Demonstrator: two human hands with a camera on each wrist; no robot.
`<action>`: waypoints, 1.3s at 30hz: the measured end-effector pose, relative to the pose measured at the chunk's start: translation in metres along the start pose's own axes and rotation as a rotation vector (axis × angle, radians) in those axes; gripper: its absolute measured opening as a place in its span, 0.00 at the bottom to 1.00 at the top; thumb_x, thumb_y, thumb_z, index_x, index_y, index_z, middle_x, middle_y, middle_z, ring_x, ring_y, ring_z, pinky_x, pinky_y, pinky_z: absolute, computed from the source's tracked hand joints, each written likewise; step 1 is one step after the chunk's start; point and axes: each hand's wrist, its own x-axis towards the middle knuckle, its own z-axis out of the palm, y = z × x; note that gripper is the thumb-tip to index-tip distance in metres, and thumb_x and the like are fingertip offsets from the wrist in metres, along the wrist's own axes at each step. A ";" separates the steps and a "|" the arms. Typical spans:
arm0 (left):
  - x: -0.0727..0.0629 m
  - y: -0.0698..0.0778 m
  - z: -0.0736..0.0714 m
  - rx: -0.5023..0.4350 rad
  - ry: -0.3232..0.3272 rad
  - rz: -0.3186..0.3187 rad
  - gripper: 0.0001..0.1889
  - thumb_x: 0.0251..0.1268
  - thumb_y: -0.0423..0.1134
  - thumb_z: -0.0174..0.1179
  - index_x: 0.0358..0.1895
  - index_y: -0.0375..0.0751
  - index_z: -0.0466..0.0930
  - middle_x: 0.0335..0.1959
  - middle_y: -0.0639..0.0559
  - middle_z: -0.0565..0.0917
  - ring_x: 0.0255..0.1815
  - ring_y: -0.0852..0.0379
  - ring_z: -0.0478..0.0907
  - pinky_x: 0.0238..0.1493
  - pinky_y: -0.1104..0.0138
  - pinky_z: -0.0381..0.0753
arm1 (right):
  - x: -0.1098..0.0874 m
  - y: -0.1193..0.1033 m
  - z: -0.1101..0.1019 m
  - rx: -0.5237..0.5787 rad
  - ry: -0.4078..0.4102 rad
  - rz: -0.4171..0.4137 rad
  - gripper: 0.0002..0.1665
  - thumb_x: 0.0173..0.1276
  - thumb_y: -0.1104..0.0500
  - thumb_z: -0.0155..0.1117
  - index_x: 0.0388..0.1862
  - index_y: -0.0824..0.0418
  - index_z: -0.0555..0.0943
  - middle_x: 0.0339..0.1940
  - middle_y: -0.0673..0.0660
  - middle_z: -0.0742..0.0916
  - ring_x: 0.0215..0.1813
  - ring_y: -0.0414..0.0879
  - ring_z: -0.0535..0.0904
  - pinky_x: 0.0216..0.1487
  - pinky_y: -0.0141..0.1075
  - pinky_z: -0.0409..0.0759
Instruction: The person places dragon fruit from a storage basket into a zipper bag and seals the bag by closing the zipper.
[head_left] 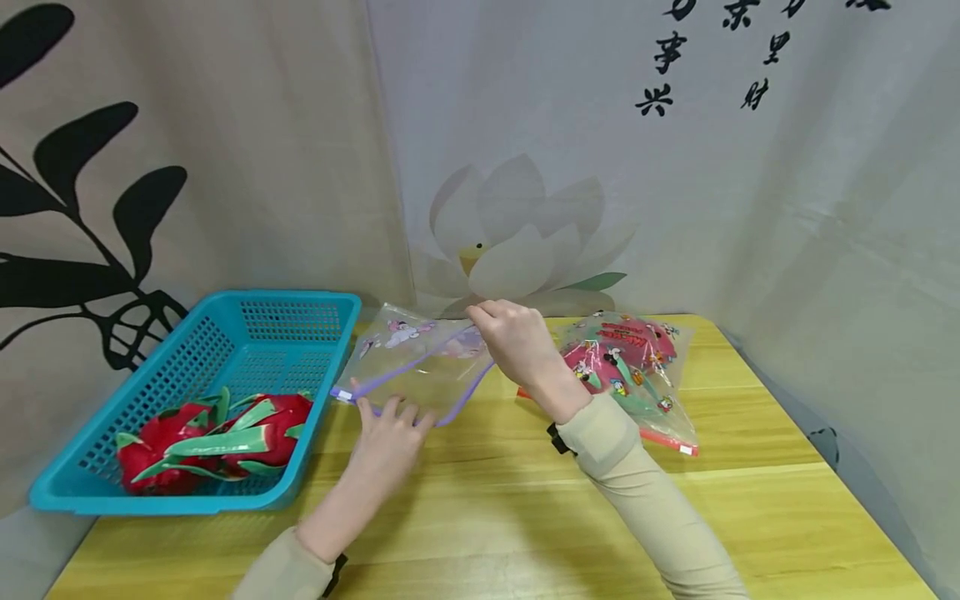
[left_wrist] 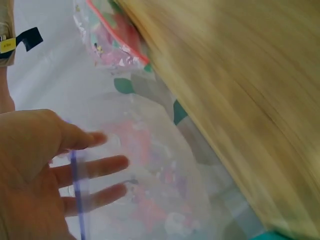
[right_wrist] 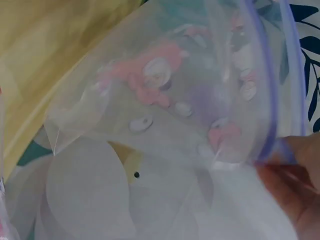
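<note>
Right hand (head_left: 517,343) pinching clear bag (head_left: 427,385) by purple zip (head_left: 469,392), left hand (head_left: 392,442) spreading at mouth; limp film possibly slipping from pinch, mouth collapsing.

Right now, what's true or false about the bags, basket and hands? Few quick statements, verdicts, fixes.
1. Dragon fruits lie in the blue plastic basket. True.
2. The right hand grips the red-zip bag. False: it grips the edge of the clear purple-zip bag.
3. The purple-zip bag's mouth is open. True.
4. The red-zip bag is empty. False: red and green contents show through.
5. The basket stands left of both bags. True.
</note>
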 end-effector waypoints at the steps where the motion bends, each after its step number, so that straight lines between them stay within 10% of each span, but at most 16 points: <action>1: 0.001 0.001 0.000 -0.008 0.003 -0.001 0.24 0.35 0.36 0.75 0.44 0.47 0.82 0.37 0.47 0.87 0.49 0.42 0.81 0.51 0.25 0.62 | 0.000 0.000 0.001 0.021 -0.016 0.026 0.09 0.58 0.72 0.63 0.34 0.60 0.84 0.33 0.52 0.89 0.34 0.47 0.86 0.29 0.36 0.84; 10: 0.007 0.007 0.004 -0.075 0.074 -0.035 0.31 0.35 0.34 0.76 0.51 0.48 0.81 0.45 0.50 0.87 0.61 0.37 0.75 0.51 0.18 0.43 | -0.011 -0.004 0.012 -0.006 -0.119 0.166 0.09 0.59 0.69 0.64 0.36 0.58 0.84 0.35 0.52 0.89 0.32 0.49 0.86 0.24 0.39 0.82; 21: 0.009 0.015 0.007 -0.209 -0.021 -0.031 0.07 0.54 0.38 0.66 0.38 0.51 0.83 0.33 0.57 0.88 0.55 0.44 0.78 0.53 0.19 0.42 | -0.015 0.001 0.020 -0.083 -0.066 0.237 0.11 0.53 0.75 0.62 0.24 0.61 0.81 0.21 0.52 0.85 0.17 0.44 0.76 0.12 0.33 0.68; 29: 0.010 0.016 0.010 -0.158 0.032 0.005 0.20 0.44 0.36 0.72 0.45 0.52 0.84 0.42 0.54 0.88 0.59 0.37 0.76 0.46 0.22 0.58 | -0.018 -0.004 0.027 -0.107 -0.118 0.227 0.06 0.53 0.67 0.69 0.27 0.58 0.83 0.25 0.52 0.87 0.25 0.47 0.81 0.18 0.38 0.79; 39: 0.010 0.022 0.010 -0.186 -0.042 0.013 0.16 0.50 0.36 0.69 0.45 0.53 0.84 0.37 0.55 0.89 0.53 0.40 0.80 0.55 0.21 0.49 | -0.016 0.003 0.030 -0.226 0.017 0.256 0.10 0.48 0.72 0.66 0.29 0.60 0.83 0.27 0.54 0.85 0.19 0.45 0.78 0.13 0.35 0.75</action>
